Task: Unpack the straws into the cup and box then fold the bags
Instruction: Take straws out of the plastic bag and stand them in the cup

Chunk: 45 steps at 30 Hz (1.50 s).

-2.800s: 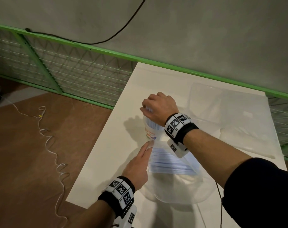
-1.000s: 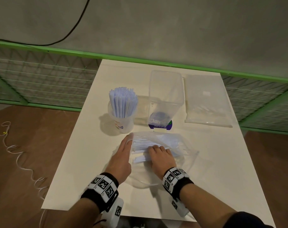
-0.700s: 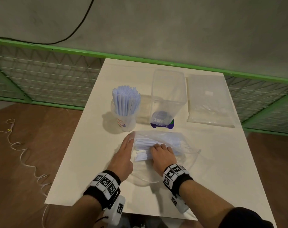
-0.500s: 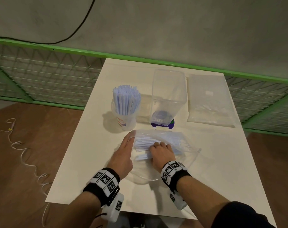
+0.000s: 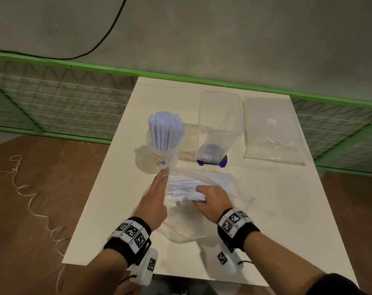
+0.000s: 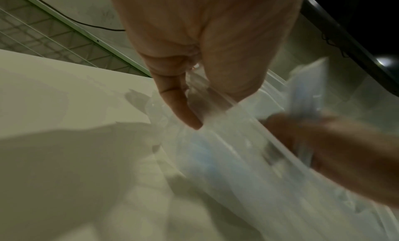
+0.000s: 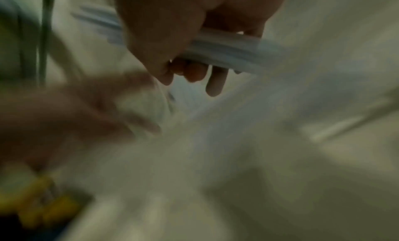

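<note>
Head view: a white table (image 5: 108, 188) is seen, with a clear cup (image 5: 162, 154) standing toward its left edge, packed with upright pale blue straws (image 5: 166, 129). Just right of it, near the far edge, a clear box (image 5: 220, 116) is placed; through its wall a purple label is read, and no straws can be made out inside. At the far right corner a flat clear bag (image 5: 270, 133) is laid.

Nearer the front edge an open clear bag (image 5: 234, 184) is spread, with loose straws (image 5: 180, 186) lying inside. Its left rim is pinched by the left hand (image 5: 154, 201); in the left wrist view the plastic is seen caught between thumb and fingers (image 6: 179, 104). A bundle of those straws is clasped by the right hand (image 5: 212, 202), whose fingers (image 7: 213, 81) are curled round it in the right wrist view.

That view is heavily blurred, and a yellow patch at its lower left cannot be identified.
</note>
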Tool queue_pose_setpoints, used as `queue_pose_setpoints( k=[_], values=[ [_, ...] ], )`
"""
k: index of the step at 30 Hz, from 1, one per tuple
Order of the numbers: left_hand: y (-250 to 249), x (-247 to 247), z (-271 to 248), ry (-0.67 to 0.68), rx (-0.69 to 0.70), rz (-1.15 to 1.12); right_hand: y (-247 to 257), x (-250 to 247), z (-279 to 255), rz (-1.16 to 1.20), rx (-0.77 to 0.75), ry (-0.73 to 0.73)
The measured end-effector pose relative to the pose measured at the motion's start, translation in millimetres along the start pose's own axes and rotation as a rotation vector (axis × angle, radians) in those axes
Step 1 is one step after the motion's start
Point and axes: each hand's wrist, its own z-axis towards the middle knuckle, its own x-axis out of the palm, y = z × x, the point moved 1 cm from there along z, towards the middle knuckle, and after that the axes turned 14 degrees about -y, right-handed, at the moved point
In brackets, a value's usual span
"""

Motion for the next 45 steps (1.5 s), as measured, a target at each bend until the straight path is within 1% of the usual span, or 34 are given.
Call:
queue_pose_setpoints(
  k=[2, 3, 5, 8, 11, 13, 16, 19, 22, 25, 27, 30, 33, 37, 39, 40, 43, 45],
  values=[
    [2, -3, 1, -0.013, -0.017, -0.004, 11, -11, -2, 0.307, 0.162, -0.194],
    [1, -4, 1, -0.017, -0.015, -0.010, 18, -16, -2, 0.403, 0.239, -0.234],
    [1, -5, 1, -0.011, -0.005, -0.020, 26, -23, -1, 0.518, 0.335, -0.246],
    [0, -4, -1, 0.014, -0.005, -0.026, 28, -19, -1, 0.581, 0.389, -0.219],
    [0, -4, -1, 0.031, -0.019, -0.040, 23, -12, -3, 0.541, 0.400, -0.224],
    [-1, -4, -1, 0.036, -0.026, -0.045, 21, -10, -2, 0.478, 0.395, -0.199],
    [-3, -3, -1, 0.033, -0.032, -0.043, 19, -9, -1, 0.357, 0.355, -0.111],
    [-3, -3, 0, 0.041, -0.033, -0.042, 22, -18, 5, 0.293, 0.298, -0.086],
    [-2, -3, -1, 0.046, -0.036, -0.036, 45, -50, 26, 0.363, 0.208, -0.106],
    [-2, -4, -2, 0.054, -0.074, -0.039, 81, -95, 57, 0.440, 0.086, -0.121],
    [-3, -4, -3, 0.058, -0.098, -0.035, 101, -118, 79, 0.475, 0.017, -0.176],
    [-5, -5, -4, 0.072, -0.114, -0.022, 123, -131, 113, 0.490, -0.048, -0.261],
    [-8, -7, -2, 0.076, -0.093, -0.005, 134, -126, 143, 0.433, -0.076, -0.287],
    [-7, -6, -2, 0.073, -0.056, -0.012, 128, -97, 165, 0.273, -0.082, -0.174],
    [-6, -6, -3, 0.068, -0.046, -0.023, 123, -84, 169, 0.168, -0.107, -0.154],
    [-6, -6, -2, 0.068, -0.045, -0.025, 121, -79, 169, 0.147, -0.136, -0.171],
    [-5, -5, -2, 0.062, -0.050, -0.027, 118, -72, 163, 0.194, -0.227, -0.259],
    [-4, -4, -1, 0.058, -0.050, -0.023, 116, -66, 157, 0.126, -0.314, -0.271]
  ],
)
